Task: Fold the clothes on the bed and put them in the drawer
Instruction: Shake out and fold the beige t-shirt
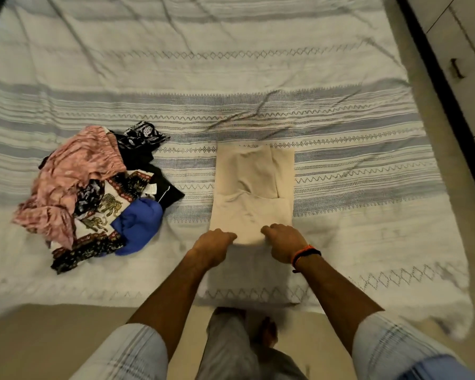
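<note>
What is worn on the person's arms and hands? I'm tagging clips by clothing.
Both hands are bare: the left hand has no jewellery, while the right hand has an orange and black band at the wrist. Both forearms are uncovered below pale blue-white sleeves with faint darker stripes, ending near the elbows.

No readable text, brand, number or sign anywhere. White tag (151,188) in the clothes pile (93,193) is too small and blurred to read. Bedspread (231,78) and elephant-print cloth (104,212) carry only patterns, no lettering.
</note>
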`<state>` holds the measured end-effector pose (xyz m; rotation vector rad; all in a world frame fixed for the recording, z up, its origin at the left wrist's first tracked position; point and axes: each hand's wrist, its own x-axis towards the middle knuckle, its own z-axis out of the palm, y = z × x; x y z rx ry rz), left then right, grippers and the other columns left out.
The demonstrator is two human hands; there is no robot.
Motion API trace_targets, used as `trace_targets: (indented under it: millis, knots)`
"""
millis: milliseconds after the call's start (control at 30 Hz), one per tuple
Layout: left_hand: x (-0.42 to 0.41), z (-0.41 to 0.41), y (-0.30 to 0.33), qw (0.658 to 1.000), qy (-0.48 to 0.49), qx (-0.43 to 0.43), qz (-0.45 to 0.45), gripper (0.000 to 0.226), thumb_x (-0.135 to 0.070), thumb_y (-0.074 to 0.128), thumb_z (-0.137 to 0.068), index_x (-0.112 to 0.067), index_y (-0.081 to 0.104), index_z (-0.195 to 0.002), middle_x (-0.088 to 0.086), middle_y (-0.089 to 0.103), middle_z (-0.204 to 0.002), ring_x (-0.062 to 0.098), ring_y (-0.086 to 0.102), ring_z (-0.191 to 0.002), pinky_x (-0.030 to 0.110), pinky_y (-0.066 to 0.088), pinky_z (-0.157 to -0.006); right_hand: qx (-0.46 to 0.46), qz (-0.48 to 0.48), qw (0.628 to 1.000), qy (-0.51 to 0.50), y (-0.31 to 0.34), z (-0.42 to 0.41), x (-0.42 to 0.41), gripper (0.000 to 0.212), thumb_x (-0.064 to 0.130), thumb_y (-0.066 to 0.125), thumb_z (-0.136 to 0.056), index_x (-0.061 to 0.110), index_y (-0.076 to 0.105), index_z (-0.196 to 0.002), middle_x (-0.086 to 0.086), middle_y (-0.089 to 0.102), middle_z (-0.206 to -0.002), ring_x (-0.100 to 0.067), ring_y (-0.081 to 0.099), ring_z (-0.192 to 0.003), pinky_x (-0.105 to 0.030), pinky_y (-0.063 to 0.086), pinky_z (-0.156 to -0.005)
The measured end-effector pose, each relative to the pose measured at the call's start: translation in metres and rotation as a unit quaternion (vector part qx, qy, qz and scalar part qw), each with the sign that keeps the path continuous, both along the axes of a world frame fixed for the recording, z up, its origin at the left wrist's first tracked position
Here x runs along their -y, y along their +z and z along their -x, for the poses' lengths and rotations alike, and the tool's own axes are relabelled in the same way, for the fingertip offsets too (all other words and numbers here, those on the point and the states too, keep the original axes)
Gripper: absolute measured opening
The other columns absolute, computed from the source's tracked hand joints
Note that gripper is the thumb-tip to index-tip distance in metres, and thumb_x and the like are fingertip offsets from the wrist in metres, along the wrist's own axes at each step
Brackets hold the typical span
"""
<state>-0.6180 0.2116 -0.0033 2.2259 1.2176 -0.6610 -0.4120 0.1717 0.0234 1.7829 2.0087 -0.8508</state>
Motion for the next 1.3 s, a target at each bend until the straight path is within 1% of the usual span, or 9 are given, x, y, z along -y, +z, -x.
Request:
trace_targets:
  millis: [167,333,533,700,833,1000,1133,1233,1300]
  knots:
    - [0.023,0.003,0.02,1.0,0.012,0.009,0.006,0.054,-0.005,0.049,-0.092,-0.022,0.044,-0.143,0.011,0.053,-0.136,0.028,0.051,-0.122,0.038,0.044,-0.103,-0.006,0.006,1.0,0.002,0.019,-0.007,0.027,0.047,0.015,0.053,-0.091,0.011,0.046,-0.137,-0.014,0.056,-0.128,-0.032,0.053,-0.117,-0.039,0.044,-0.093]
    - [0.008,-0.001,0.032,0.999,0.029,0.009,-0.019,0.05,-0.007,0.048,-0.092,-0.021,0.048,-0.14,0.012,0.053,-0.136,0.03,0.051,-0.123,0.038,0.043,-0.104,-0.02,0.0,0.999,-0.041,0.03,-0.015,0.017,0.048,0.018,0.057,-0.089,0.014,0.049,-0.136,-0.016,0.056,-0.129,-0.033,0.053,-0.118,-0.038,0.044,-0.095]
    - [-0.059,-0.01,0.041,0.996,0.076,0.013,-0.049,0.038,-0.011,0.054,-0.087,-0.017,0.056,-0.125,0.013,0.059,-0.125,0.032,0.056,-0.115,0.042,0.049,-0.096,-0.077,-0.047,0.981,-0.169,0.042,-0.028,-0.042,0.039,0.019,0.058,-0.081,0.016,0.061,-0.12,-0.015,0.066,-0.113,-0.034,0.062,-0.103,-0.038,0.053,-0.085]
    - [-0.125,-0.013,0.035,0.988,0.135,0.055,-0.05,0.037,-0.011,0.058,-0.083,-0.015,0.059,-0.12,0.012,0.061,-0.12,0.032,0.058,-0.111,0.041,0.05,-0.094,-0.131,-0.065,0.947,-0.284,0.036,-0.042,-0.1,0.037,0.013,0.062,-0.079,0.018,0.067,-0.116,-0.013,0.07,-0.109,-0.032,0.063,-0.104,-0.033,0.052,-0.09]
    - [-0.167,-0.019,0.021,0.968,0.218,0.113,-0.045,0.032,-0.008,0.057,-0.083,-0.014,0.066,-0.113,0.009,0.066,-0.112,0.028,0.061,-0.103,0.039,0.053,-0.089,-0.154,-0.067,0.921,-0.351,0.019,-0.05,-0.139,0.037,0.011,0.066,-0.081,0.018,0.065,-0.118,-0.012,0.067,-0.116,-0.029,0.062,-0.107,-0.035,0.052,-0.094]
    - [-0.206,-0.022,-0.003,0.938,0.312,0.147,-0.026,0.023,-0.011,0.056,-0.084,-0.023,0.073,-0.094,0.001,0.073,-0.094,0.018,0.065,-0.082,0.03,0.053,-0.069,-0.164,-0.086,0.91,-0.371,-0.007,-0.06,-0.177,0.029,0.016,0.07,-0.085,0.011,0.066,-0.113,-0.011,0.069,-0.113,-0.029,0.061,-0.108,-0.033,0.049,-0.091]
    - [-0.231,-0.028,-0.029,0.912,0.374,0.163,-0.032,0.013,-0.02,0.064,-0.089,-0.02,0.07,-0.101,0.002,0.072,-0.101,0.021,0.065,-0.092,0.031,0.053,-0.078,-0.16,-0.077,0.907,-0.383,-0.038,-0.069,-0.203,0.03,0.02,0.071,-0.086,0.01,0.065,-0.114,-0.011,0.068,-0.115,-0.029,0.062,-0.108,-0.032,0.047,-0.092]
    - [-0.251,-0.037,-0.047,0.889,0.418,0.181,-0.056,0.022,-0.019,0.065,-0.092,-0.013,0.062,-0.113,0.007,0.069,-0.108,0.025,0.064,-0.098,0.032,0.051,-0.085,-0.156,-0.083,0.903,-0.392,-0.063,-0.076,-0.223,0.032,0.016,0.069,-0.087,0.009,0.062,-0.118,-0.013,0.067,-0.116,-0.031,0.061,-0.108,-0.031,0.046,-0.089]
    - [-0.26,-0.044,-0.056,0.872,0.441,0.187,-0.098,0.026,-0.014,0.061,-0.094,-0.01,0.058,-0.12,0.011,0.066,-0.114,0.027,0.061,-0.103,0.034,0.047,-0.086,-0.143,-0.126,0.899,-0.395,-0.079,-0.078,-0.236,0.038,0.01,0.066,-0.089,0.007,0.056,-0.126,-0.014,0.063,-0.119,-0.032,0.059,-0.111,-0.033,0.045,-0.091]
